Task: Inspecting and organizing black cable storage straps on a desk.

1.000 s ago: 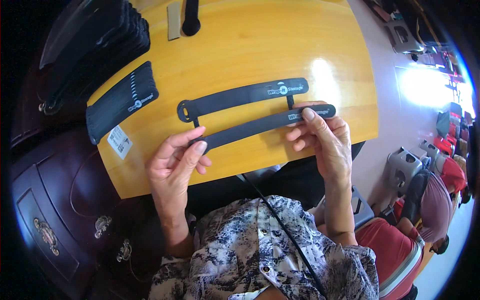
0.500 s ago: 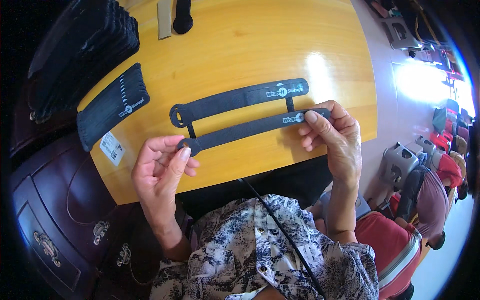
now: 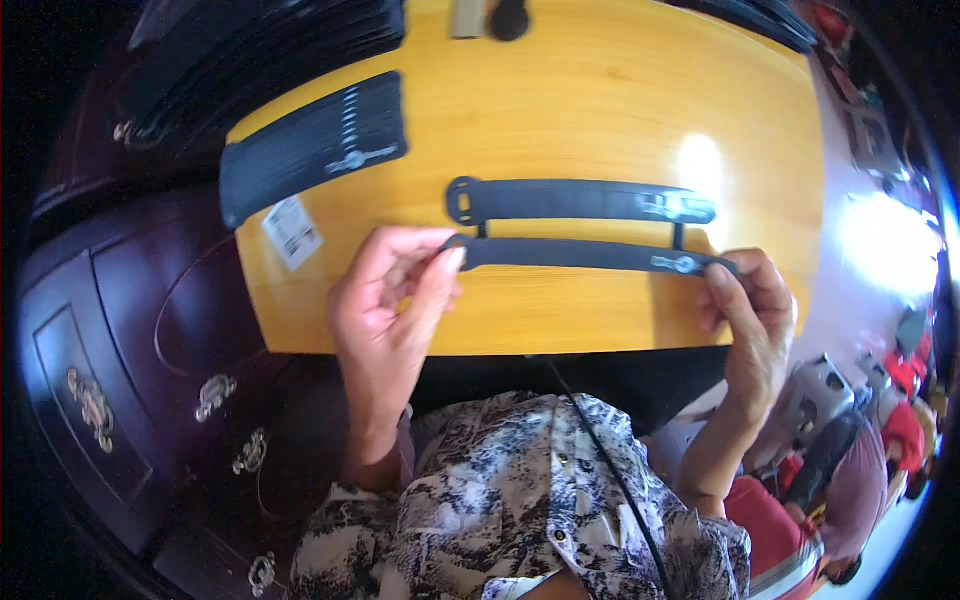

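A black fabric strap [image 3: 570, 253] is stretched lengthwise between my hands over the yellow wooden table [image 3: 560, 325]. My left hand [image 3: 385, 305] pinches its rounded end with a hole, thumb on top. At the other end, which bears pale print, my right hand [image 3: 755, 310] grips the tip between thumb and fingers. Just beyond lies a second, similar black strap [image 3: 575, 201], roughly parallel, its slotted round end on the left. Short dark strips bridge the gap between the two near both ends; how they are attached is unclear.
A stack of black straps [image 3: 300, 140] lies at the left, a white label [image 3: 292, 233] beside it. Farther back are a larger black pile [image 3: 260, 75], a beige strip [image 3: 467, 18] and a black round-ended piece [image 3: 509, 18]. Dark cabinets [image 3: 110, 370] stand left; people [image 3: 765, 535] sit right.
The view has turned, so the table and both straps sit farther right and more level. Both hands keep their hold on the near strap's ends.
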Demonstrator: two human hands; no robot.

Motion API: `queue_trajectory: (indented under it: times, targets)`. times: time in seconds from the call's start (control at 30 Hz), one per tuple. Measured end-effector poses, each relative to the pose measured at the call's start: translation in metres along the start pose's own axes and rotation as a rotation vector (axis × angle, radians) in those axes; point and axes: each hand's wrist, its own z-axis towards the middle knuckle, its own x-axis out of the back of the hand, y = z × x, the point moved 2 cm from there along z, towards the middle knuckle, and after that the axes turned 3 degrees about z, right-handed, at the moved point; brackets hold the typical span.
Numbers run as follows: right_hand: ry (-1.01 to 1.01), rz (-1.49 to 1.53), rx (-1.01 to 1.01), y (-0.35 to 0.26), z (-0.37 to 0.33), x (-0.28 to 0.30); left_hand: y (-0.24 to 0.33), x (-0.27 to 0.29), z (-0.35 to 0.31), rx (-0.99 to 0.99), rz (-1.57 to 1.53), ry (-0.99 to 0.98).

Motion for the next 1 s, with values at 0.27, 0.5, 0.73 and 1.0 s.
queue_trajectory:
  times: [0.27,0.5,0.73,1.0]
  targets:
    - [-0.013,-0.071,0.058,-0.004,0.006,-0.009,-0.006,0.0,0.011,-0.141,0.201,0.125]
    - [0.019,-0.073,0.103,0.001,0.019,0.001,-0.007,-0.005,0.016,-0.123,0.166,0.099]
    - [0.037,-0.063,0.08,0.007,0.023,0.005,-0.012,-0.008,0.02,-0.102,0.161,0.103]
    - [0.038,-0.064,0.045,0.008,0.027,0.001,-0.011,-0.007,0.022,-0.056,0.193,0.098]
